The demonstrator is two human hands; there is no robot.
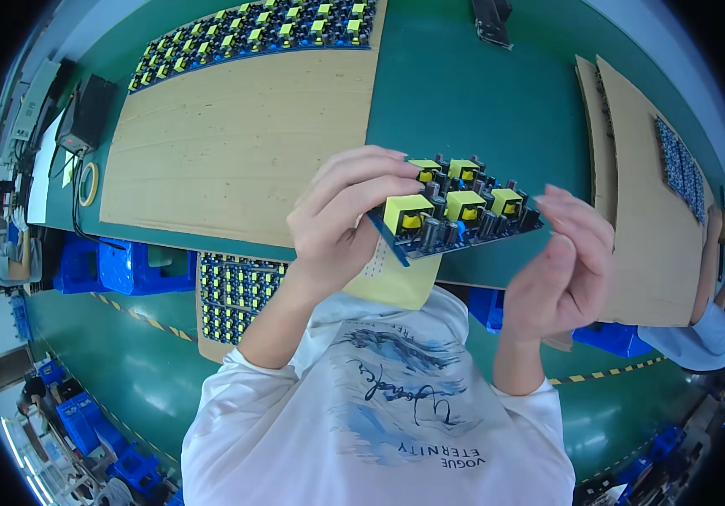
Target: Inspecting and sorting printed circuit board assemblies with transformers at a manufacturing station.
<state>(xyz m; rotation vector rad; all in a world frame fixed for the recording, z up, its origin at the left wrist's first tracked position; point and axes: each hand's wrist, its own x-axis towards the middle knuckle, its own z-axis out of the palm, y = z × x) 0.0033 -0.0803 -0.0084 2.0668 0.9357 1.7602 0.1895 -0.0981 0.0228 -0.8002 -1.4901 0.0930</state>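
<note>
Blue rectangular circuit board with yellow transformers (455,211): raised above green bench (480,110), tilted for viewing. Left hand (341,221) pinches its near corner; right hand (566,266) curls against opposite edge, steadying.

You're in an electronics assembly workshop: green work table (480,93), cardboard sheets (236,152) carrying rows of circuit boards (253,29) far left, blue plastic crates (130,266) underneath, yellow-black floor tape (139,318).
</note>
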